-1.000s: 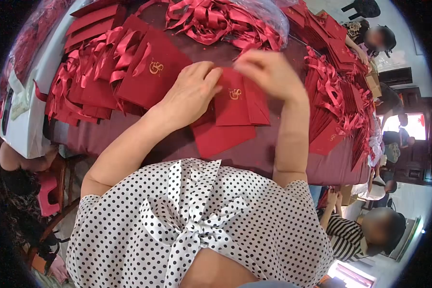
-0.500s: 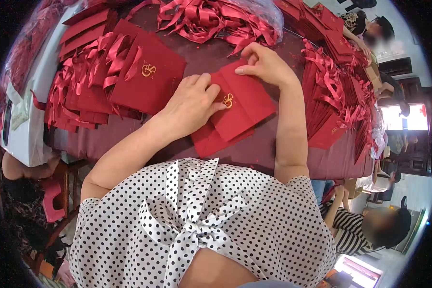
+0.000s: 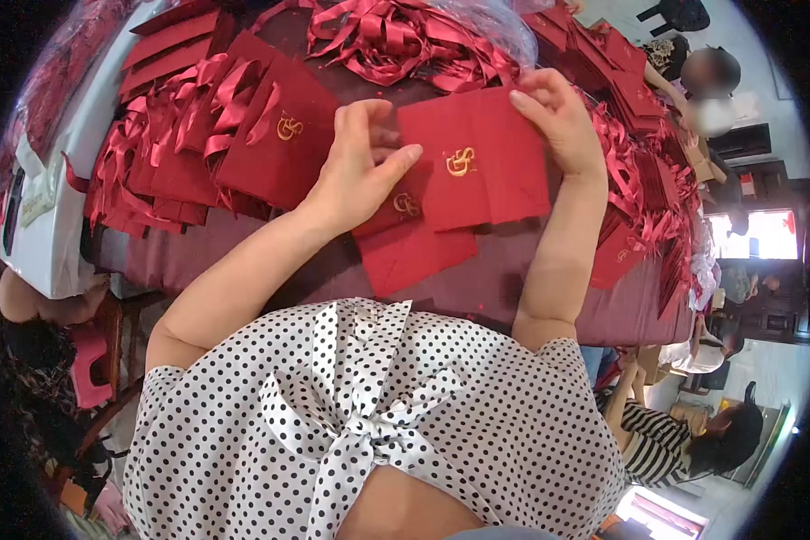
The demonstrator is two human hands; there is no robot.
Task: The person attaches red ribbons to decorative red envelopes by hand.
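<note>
We look down on a tabletop under a dark maroon cover, which fills the upper half of the frame. At upper left lies a broad spread of red bags with ribbon handles, the top one bearing a gold emblem. Along the right side a second bank of red bags runs from the upper right down toward the table edge, ribbons spilling over it. At top centre sits a heap of loose red ribbons, partly under clear plastic. At far left a white bag hangs beside the table. Other people show at the right edge, upper and lower, well apart from us.

In the middle, just below our hands, a small stack of flat red envelopes lies on the cover; one shows a gold mark beside our left thumb.

Our red envelope with a gold emblem is held up just above that stack, tilted a little, in the upper centre of the frame. Our left hand pinches its left edge, thumb on the front face and fingers curled behind. Our right hand grips its upper right corner, fingers closed over the top edge. The envelope spans between the two hands and hides part of the ribbon heap behind it.
</note>
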